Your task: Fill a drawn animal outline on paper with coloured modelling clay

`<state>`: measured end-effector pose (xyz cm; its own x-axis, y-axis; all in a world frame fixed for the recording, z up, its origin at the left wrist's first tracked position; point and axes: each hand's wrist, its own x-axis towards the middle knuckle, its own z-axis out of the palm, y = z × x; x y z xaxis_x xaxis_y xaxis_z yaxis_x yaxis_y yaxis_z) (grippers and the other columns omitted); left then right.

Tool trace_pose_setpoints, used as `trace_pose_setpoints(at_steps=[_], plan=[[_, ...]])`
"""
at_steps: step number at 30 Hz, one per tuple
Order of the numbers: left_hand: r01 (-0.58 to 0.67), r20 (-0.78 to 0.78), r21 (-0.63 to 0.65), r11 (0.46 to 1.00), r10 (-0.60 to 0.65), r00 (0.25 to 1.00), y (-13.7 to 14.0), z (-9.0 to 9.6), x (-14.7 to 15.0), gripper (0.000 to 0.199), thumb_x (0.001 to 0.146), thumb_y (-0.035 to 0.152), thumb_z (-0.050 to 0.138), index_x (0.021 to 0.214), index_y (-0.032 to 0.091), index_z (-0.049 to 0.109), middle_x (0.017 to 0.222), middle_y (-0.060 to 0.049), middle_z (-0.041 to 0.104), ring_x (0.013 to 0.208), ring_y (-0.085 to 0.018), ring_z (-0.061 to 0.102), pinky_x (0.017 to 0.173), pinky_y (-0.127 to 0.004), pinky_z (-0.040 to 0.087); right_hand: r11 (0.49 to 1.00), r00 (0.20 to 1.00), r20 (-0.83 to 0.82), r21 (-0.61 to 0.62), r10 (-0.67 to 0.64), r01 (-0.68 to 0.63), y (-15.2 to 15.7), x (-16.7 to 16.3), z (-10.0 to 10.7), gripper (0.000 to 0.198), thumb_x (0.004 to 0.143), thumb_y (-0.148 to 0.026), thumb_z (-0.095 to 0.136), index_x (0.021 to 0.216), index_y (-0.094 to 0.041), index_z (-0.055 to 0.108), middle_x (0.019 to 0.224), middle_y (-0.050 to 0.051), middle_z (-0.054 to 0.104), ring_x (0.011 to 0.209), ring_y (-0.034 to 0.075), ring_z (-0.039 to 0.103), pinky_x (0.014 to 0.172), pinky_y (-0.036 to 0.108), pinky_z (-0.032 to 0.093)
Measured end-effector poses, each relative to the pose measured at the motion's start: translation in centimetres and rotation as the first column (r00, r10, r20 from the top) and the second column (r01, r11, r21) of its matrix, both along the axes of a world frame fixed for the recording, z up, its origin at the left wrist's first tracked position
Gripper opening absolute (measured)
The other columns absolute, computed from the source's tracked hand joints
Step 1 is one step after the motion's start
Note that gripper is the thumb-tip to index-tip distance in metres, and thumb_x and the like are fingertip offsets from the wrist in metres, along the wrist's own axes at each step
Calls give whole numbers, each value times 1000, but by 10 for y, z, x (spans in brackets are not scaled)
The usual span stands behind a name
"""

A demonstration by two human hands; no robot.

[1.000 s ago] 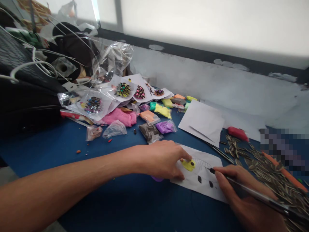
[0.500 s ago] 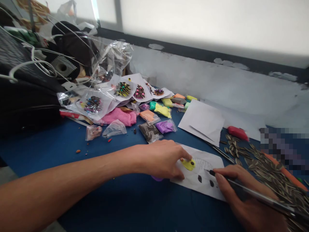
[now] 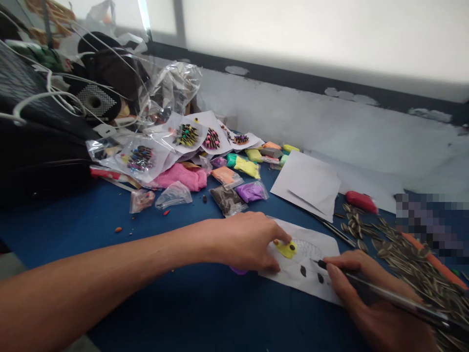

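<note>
My right hand (image 3: 381, 293) grips a black pen (image 3: 395, 298), its tip on a white sheet of paper (image 3: 318, 291). A pencil-like outline with many small marks (image 3: 308, 249) is drawn there. At its left end sits a flat yellow clay piece (image 3: 286, 249) with a dark dot and a small orange bit. Two black leaf-like shapes lie below the outline. My left hand (image 3: 249, 239) is spread over the paper's left part, fingertips by the yellow clay and thumb apart, holding nothing. Something purple (image 3: 239, 270) peeks out beneath it, mostly hidden.
Striped sunflower seeds (image 3: 406, 259) are heaped at the right, near a red clay packet (image 3: 361, 201). Blank paper (image 3: 304, 183) lies behind. Bags of coloured clay (image 3: 252, 190) and seed-decorated papers (image 3: 186, 134) stand further left. A black bag (image 3: 40, 156) and cables crowd the far left.
The pen tip has shifted very slightly down over the drawing. My left hand stays in the same place on the paper.
</note>
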<state>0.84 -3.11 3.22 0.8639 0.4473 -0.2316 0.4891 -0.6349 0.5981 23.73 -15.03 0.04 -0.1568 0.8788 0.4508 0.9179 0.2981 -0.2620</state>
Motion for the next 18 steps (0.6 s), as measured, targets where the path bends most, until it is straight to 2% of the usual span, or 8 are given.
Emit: trace_pose_setpoints(at_steps=[2,7,10,15,18], plan=[[-4,-7,-9,1000,4,1000,0,0,0,60,78,35,65,136,24,55,63,0,63,60,-16,58,68,-27,42,1000,1000,-13,11,-7,7,-1,0,0,6,86,-29,60,85,-25,65,75,-1,68,66,16,67,59,27,53],[1,-9,-2,1000,-1,1000,0,1,-1,60,79,36,65,137,24,55,67,-2,65,63,-17,59,70,-28,43,984,985,-35,37,-170,171,-3,-1,0,13,88,-35,57,80,-26,63,75,-1,68,65,17,67,59,29,52],[4,-12,-15,1000,-4,1000,0,1,-1,61,79,35,65,137,23,54,65,-1,64,62,-16,58,71,-29,44,987,987,-26,10,-160,160,-3,0,1,13,87,-36,58,81,-26,64,75,-2,69,63,16,68,51,27,51],[5,-1,-31,1000,-5,1000,0,0,-1,61,79,35,65,137,23,54,62,0,63,59,-15,58,71,-29,44,989,989,-21,16,-146,146,-2,3,0,14,88,-36,58,83,-26,66,78,0,72,67,18,70,61,29,55],[7,2,-20,1000,-7,1000,0,0,-1,60,79,35,65,137,23,55,63,-1,64,60,-16,59,72,-29,44,992,992,5,35,-124,124,-1,6,-3,14,88,-37,59,84,-26,67,78,0,72,67,17,71,60,28,55]])
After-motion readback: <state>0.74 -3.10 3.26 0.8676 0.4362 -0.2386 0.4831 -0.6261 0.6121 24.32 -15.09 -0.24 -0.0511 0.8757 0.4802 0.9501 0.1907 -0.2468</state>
